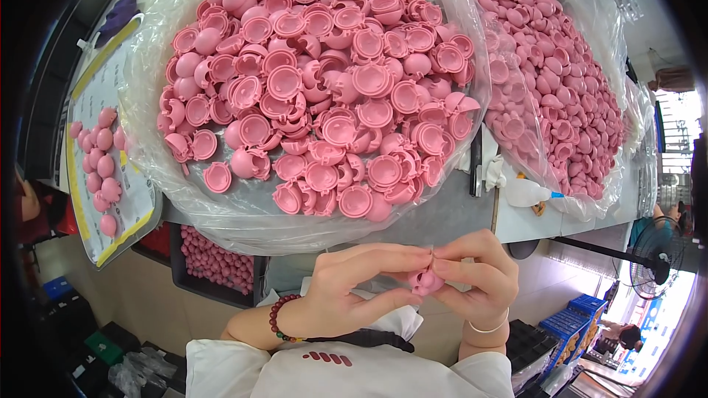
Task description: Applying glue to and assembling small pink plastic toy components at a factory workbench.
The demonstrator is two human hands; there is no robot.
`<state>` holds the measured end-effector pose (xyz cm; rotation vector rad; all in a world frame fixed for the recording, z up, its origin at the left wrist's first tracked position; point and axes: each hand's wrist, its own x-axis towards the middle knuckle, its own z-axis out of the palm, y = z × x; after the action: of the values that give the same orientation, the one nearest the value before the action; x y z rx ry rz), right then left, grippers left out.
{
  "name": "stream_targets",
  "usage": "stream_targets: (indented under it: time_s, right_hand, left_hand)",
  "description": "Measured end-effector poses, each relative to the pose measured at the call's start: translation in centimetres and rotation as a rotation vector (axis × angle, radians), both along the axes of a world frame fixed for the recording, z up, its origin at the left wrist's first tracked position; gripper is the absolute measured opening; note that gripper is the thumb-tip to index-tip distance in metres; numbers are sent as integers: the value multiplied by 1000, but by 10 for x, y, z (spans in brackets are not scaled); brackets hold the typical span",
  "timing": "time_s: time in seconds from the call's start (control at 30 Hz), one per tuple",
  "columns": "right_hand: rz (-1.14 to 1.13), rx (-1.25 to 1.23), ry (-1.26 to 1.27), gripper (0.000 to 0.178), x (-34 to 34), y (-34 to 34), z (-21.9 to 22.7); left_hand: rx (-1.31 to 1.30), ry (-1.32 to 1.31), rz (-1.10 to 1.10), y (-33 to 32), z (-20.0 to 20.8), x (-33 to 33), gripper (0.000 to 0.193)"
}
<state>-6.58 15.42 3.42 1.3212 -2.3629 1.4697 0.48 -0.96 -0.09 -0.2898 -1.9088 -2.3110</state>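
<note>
Close in front of my body, both hands meet on one small pink plastic shell. My left hand pinches it from the left, thumb below and fingers above. From the other side my right hand grips it between thumb and fingertips. Part of the shell is hidden by my fingers. Beyond my hands lies a wide heap of pink half shells, many with their hollow side up, on a clear plastic sheet spread over the table.
A second heap of pink shells lies in clear plastic at the right. Several pink balls rest on a yellow-edged tray at the left. Below it stands a dark bin of small pink pieces. A white bottle and a fan are at the right.
</note>
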Motion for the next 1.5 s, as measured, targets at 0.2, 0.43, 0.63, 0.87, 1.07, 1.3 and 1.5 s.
stream_targets:
  time_s: [0.2,0.43,0.63,0.87,1.07,1.3,1.5]
  right_hand:
    - [-26,-7,-55,31,2,2,-4]
    - [-9,-63,-78,30,2,3,-8]
    - [-44,-48,-11,32,5,2,-10]
    - [-121,25,112,31,22,1,-8]
    - [-109,-8,85,26,28,2,-12]
    - [-112,-4,96,26,29,1,-11]
    - [-126,-32,87,29,32,-1,-10]
  left_hand:
    - [109,-66,-17,2,-1,-1,36]
    - [98,-54,-16,4,-1,-1,36]
    - [48,-29,-3,3,-2,-3,37]
    - [26,74,69,10,-9,-5,47]
    - [2,57,114,11,-9,-7,39]
    - [-36,177,158,11,-10,-7,31]
    - [-1,191,132,8,-9,-6,31]
